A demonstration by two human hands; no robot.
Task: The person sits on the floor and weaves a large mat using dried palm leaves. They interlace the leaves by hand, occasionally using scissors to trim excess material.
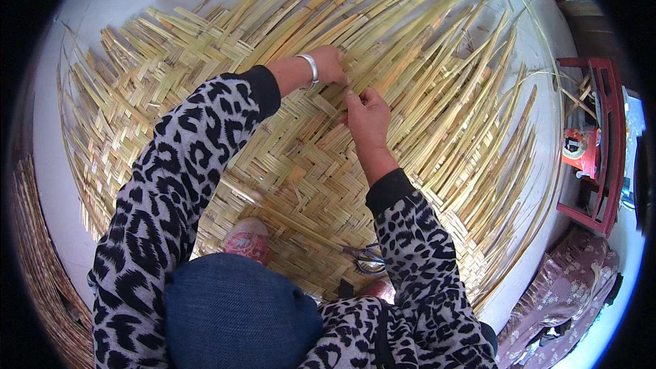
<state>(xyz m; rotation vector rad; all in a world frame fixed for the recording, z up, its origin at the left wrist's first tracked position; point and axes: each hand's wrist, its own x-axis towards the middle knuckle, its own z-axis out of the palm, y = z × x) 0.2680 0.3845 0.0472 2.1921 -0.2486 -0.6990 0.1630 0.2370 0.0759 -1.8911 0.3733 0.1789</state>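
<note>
Both hands (350,96) close together ahead, fingers pinched, forearms reaching forward.

Single head view, fisheye, looking steeply down, close over woven mat (301,164).

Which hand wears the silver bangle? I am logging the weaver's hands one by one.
The left hand: a silver bangle circles its wrist, above the woven mat. The right hand beside it has a bare wrist.
</note>
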